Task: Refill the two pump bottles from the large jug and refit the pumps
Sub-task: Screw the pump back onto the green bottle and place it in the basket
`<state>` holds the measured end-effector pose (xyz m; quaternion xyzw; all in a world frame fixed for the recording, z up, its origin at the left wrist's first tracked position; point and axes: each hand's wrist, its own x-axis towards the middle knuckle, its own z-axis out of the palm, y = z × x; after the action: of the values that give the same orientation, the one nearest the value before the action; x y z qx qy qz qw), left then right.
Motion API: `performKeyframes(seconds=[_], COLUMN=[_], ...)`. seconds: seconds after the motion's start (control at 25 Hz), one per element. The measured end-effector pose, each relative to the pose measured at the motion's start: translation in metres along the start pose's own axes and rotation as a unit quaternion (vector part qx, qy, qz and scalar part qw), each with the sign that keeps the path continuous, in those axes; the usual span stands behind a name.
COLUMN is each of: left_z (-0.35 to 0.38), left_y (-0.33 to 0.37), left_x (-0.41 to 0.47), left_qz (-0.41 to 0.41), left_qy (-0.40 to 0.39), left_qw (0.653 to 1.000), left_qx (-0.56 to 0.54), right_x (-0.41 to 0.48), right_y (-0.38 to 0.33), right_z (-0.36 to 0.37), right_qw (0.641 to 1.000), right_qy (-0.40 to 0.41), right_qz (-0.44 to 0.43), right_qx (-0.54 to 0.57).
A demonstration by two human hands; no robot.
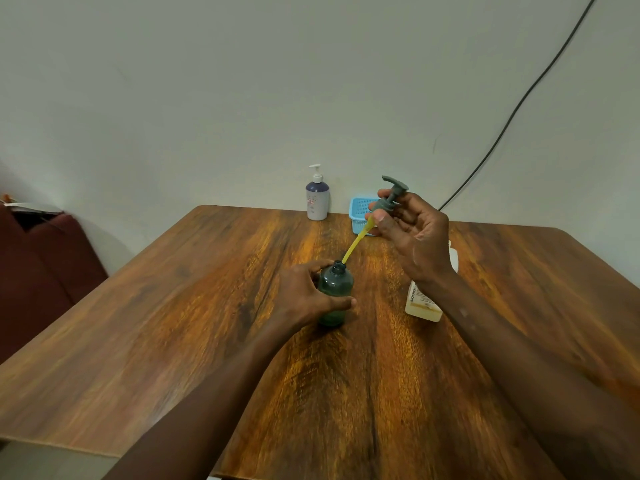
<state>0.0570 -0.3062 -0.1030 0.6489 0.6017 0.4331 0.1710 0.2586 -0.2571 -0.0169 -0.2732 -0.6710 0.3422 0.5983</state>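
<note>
I am looking down on the wooden table [207, 306], which is filling most of my view and running back to a pale wall. The large jug [424, 303] is sitting right of the table's middle, toward the right edge, its pale body and label partly hidden behind my right forearm; I cannot tell whether it is capped. At the far edge, against the wall, a white and purple pump bottle [317, 199] is standing upright with its white pump fitted. Just to its right, also at the far edge, a small blue basket [360, 213] is resting, half covered by my raised hand.

Near the table's middle the dark green bottle [335, 292] is standing upright with its neck open. My left hand [304, 299] is wrapping it, fingers and thumb closing around its body. My right hand [412, 233] is raised above the table, its fingertips pinching the collar of the grey-green pump [391, 194]. The pump's yellow dip tube [356, 242] is slanting down to the left, its tip just at the bottle's open mouth.
</note>
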Motion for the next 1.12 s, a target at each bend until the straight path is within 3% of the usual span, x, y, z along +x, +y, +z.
performKeyframes(seconds=[0.36,0.72,1.04,1.12], left_z=[0.003,-0.006,0.000,0.002], left_y=[0.020,0.050,0.061,0.064], left_x=[0.002,0.010,0.007,0.010], left_qz=[0.034,0.073,0.092,0.084], left_qy=[0.030,0.035,0.032,0.030], left_qw=[0.999,0.996,0.995,0.996], left_qx=[-0.014,-0.049,-0.008,-0.015], right_x=[-0.007,-0.006,-0.003,-0.003], right_y=[0.006,-0.001,-0.012,-0.015], right_z=[0.002,-0.003,-0.003,-0.001], right_qw=[0.995,0.975,0.952,0.945], right_qy=[-0.071,-0.174,-0.063,-0.076], right_qz=[0.068,0.114,0.095,0.110], right_qx=[0.009,-0.074,-0.284,-0.297])
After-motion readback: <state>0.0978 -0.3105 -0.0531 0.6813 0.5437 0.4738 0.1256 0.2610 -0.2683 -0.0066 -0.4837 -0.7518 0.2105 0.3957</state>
